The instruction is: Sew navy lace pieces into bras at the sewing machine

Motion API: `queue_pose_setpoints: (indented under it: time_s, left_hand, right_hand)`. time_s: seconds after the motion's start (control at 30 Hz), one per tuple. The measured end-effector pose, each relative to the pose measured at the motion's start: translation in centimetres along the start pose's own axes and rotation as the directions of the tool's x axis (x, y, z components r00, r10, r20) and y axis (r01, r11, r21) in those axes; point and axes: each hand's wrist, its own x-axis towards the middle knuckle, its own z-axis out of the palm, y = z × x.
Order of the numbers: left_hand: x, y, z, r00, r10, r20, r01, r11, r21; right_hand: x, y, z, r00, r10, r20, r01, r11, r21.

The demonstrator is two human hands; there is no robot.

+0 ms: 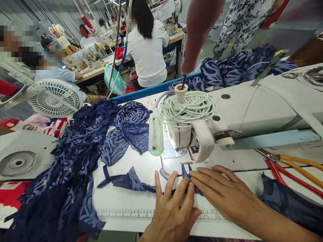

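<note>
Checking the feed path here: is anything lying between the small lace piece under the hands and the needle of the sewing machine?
Nothing visible does. The left hand and right hand press the lace piece flat on the table, its tip just before the needle area. Only bare plate shows between them.

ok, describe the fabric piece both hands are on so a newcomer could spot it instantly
Start at the white sewing machine on the white table; look just in front of its needle area. The small navy lace piece lies flat there, pinned under the fingertips of the left hand and right hand. Unlike the big navy fabric pile to the left, it is tiny, narrow and under the hands.
</note>
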Motion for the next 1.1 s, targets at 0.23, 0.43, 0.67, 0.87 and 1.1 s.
queue_pose_setpoints:
  time_s: [0.23, 0.43, 0.67, 0.87, 1.1]
  left_hand:
    - [0.0, 0.1, 0.2, 1.0, -0.004, -0.009, 0.004, 1.0, -0.017]
    - [-0.1, 0.0, 0.4, 1.0, -0.006, -0.012, 0.006, 1.0, -0.027]
    - [1.3, 0.6, -1.5, 0.981, -0.193, 0.024, 0.194, 0.965, -0.177]
    - [3.4, 1.4, -0.5, 0.873, -0.487, -0.01, 0.483, 0.868, -0.119]
    - [2.5, 1.7, -0.7, 0.905, -0.396, -0.157, 0.309, 0.865, -0.396]
  right_hand:
    - [0.2, 0.0, -0.1, 1.0, 0.015, 0.022, -0.015, 1.0, 0.014]
    - [0.2, 0.0, 0.1, 1.0, 0.01, 0.004, -0.01, 0.999, 0.037]
    - [0.3, -0.1, 0.2, 1.0, 0.002, -0.022, -0.001, 1.0, 0.029]
    - [0.9, -0.2, -0.8, 0.994, 0.031, -0.102, -0.035, 0.999, -0.039]
    - [2.4, -0.7, -2.8, 0.911, 0.412, -0.012, -0.349, 0.788, 0.507]
